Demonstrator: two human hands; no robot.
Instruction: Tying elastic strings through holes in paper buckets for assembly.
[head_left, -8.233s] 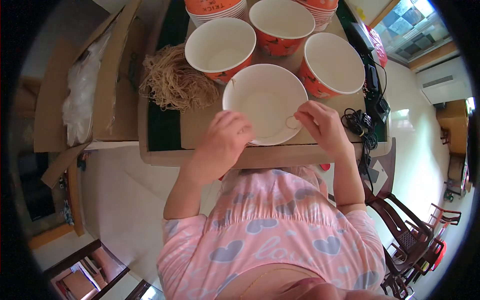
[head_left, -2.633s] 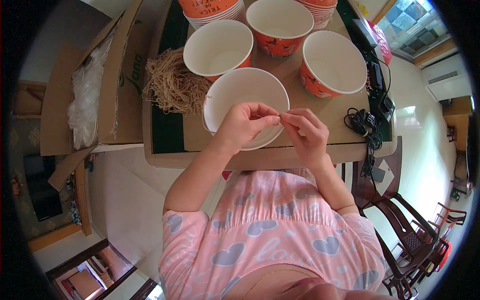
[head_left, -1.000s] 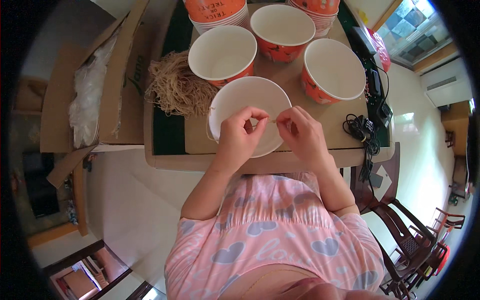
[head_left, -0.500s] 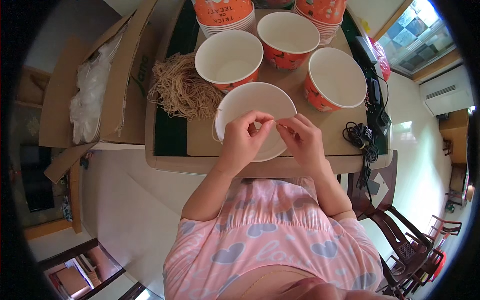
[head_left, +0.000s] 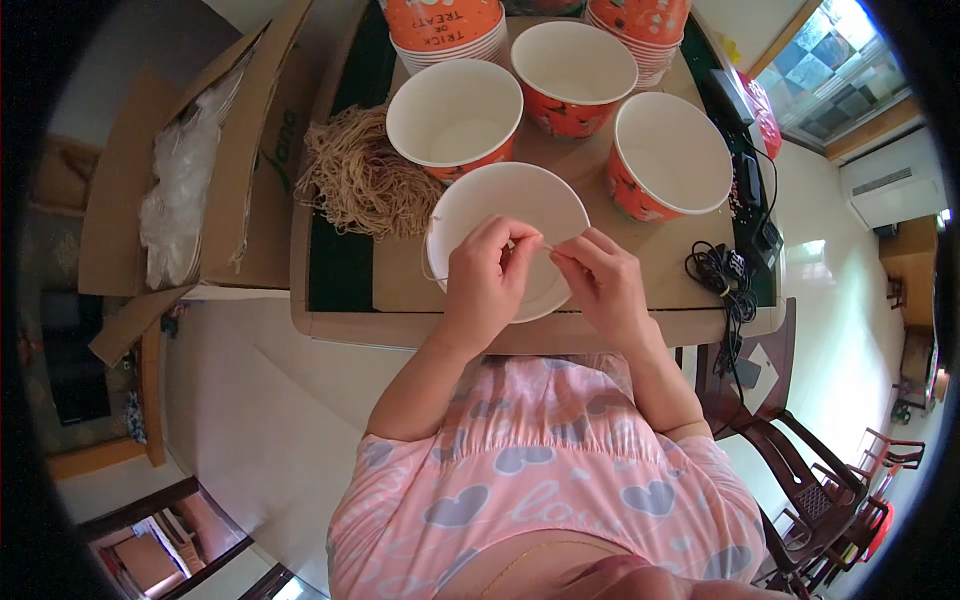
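Over a white-lined paper bucket (head_left: 535, 190) at the table's near edge, both hands meet with their fingertips pinched. My left hand (head_left: 487, 275) and my right hand (head_left: 606, 285) grip a thin cord (head_left: 546, 246), a short bit of which shows between them. A loop of similar pale cord hangs outside the bucket's left side; whether it is the same piece is hidden by my left hand. Left of the bucket lies a tangled heap of tan cords (head_left: 365, 175). Three orange printed paper buckets stand beyond: one left (head_left: 455, 110), one middle (head_left: 575, 65), one right (head_left: 670, 150).
Two stacks of nested orange buckets, left (head_left: 445, 30) and right (head_left: 640, 25), stand at the far side. A cardboard box (head_left: 255, 160) holding clear plastic wrap (head_left: 185, 190) stands left of the table. Black coiled cables (head_left: 725, 275) lie along the right edge.
The fingertips have drawn slightly apart, so a little more cord shows between them. Both hands stay over the same bucket.
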